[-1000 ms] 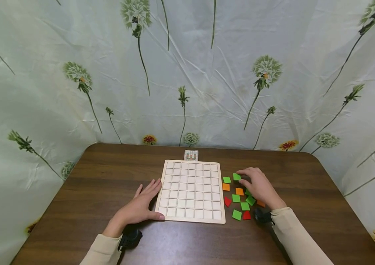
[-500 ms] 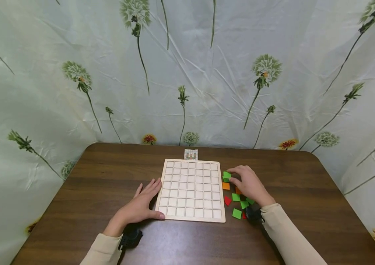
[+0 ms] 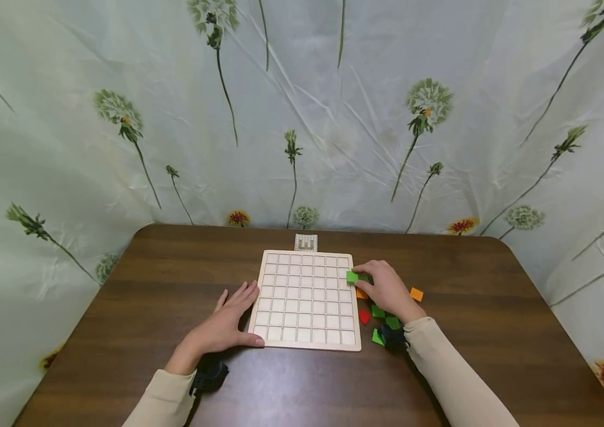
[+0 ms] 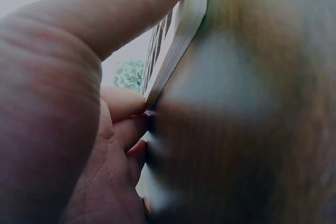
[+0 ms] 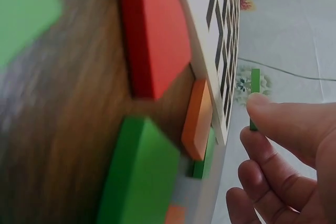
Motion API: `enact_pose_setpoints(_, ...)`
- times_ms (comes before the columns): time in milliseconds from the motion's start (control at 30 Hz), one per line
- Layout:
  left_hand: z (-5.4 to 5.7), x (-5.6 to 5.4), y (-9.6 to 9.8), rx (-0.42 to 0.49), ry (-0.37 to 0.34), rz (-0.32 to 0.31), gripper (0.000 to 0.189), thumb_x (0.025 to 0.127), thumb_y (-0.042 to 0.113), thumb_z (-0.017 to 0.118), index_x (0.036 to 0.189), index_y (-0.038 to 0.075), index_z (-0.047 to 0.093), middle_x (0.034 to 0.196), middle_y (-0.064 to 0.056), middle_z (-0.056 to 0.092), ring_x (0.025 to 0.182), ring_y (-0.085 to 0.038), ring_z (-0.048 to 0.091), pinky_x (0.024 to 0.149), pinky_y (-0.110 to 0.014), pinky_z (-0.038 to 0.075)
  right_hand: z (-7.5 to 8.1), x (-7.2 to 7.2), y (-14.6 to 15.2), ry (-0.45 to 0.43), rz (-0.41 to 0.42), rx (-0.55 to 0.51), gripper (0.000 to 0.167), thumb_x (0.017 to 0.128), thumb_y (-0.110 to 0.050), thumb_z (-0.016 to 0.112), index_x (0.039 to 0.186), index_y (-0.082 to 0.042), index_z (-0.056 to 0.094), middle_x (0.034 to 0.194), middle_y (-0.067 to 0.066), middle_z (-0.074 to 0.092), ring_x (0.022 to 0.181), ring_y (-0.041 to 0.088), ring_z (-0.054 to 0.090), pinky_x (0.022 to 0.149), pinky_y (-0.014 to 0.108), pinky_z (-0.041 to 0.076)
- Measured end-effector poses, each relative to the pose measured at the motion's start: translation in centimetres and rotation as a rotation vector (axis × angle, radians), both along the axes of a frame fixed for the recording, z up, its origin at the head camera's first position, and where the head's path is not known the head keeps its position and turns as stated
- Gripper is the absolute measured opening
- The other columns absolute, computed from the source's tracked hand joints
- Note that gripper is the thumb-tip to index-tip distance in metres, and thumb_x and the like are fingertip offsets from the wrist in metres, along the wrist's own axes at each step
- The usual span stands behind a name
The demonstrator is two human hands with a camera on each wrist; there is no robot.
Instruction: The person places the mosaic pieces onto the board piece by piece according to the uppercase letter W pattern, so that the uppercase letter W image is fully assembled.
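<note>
Hands at either side of the grid board [image 3: 306, 299].
Left hand [image 3: 223, 328] lies flat with relaxed fingers against the board's left edge on the brown surface [image 3: 174, 279]; right hand [image 3: 387, 290] pinches a green tile [image 3: 352, 276] over the board's right edge, beside loose coloured tiles [image 3: 377, 323].

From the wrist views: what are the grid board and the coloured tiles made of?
Grid board: looks like pale unfinished wood, matte; its cut edge shows light and plain. Green tile pinched by the right hand: probably plastic or painted wood; flat, solid colour, slightly glossy. Can't tell which.
</note>
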State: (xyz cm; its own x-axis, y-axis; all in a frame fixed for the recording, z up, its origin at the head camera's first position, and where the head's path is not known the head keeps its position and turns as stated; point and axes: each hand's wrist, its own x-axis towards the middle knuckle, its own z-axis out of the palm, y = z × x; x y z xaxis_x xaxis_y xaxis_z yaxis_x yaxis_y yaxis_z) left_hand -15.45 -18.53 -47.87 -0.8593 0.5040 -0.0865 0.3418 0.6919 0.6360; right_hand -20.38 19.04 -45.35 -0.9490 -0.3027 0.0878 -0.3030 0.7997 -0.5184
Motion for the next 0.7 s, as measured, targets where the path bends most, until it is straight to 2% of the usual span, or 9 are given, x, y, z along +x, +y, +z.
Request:
enact_pose_setpoints(200, 0.0, 0.0, 0.0, 0.002, -0.004, 0.003, 0.113, 0.078, 0.051, 0.082, 0.159, -0.001, 0.022, 0.166, -0.016, 0.016, 0.154, -0.035, 0.006, 0.116, -0.063, -0.006, 0.2, -0.4, -1.0, -0.015, 0.009, -0.008, 0.033, 0.094, -0.014, 0.072, 0.125, -0.005, 0.071, 0.125, 0.015, 0.066, 0.118, 0.035, 0.054, 0.099, 0.052, 0.046)
enact_pose_setpoints(500, 0.1, 0.1, 0.0, 0.001, -0.004, 0.008, 0.113, 0.079, 0.05, 0.082, 0.159, 0.0, 0.021, 0.167, -0.015, 0.015, 0.154, -0.035, 0.006, 0.117, -0.062, -0.006, 0.2, -1.0, -2.1, -0.017, 0.04, -0.025, 0.03, 0.094, -0.013, 0.072, 0.123, -0.005, 0.072, 0.115, 0.012, 0.068, 0.108, 0.031, 0.055, 0.092, 0.047, 0.048)
enact_pose_setpoints(700, 0.1, 0.0, 0.1, -0.005, -0.003, 0.007, 0.114, 0.078, 0.051, 0.083, 0.159, 0.001, 0.021, 0.167, -0.014, 0.015, 0.154, -0.034, 0.006, 0.117, -0.061, -0.006, 0.2, -1.0, -2.8, -0.021, 0.06, -0.026, 0.029, 0.094, -0.012, 0.072, 0.122, -0.004, 0.073, 0.116, 0.012, 0.069, 0.108, 0.031, 0.057, 0.089, 0.047, 0.049)
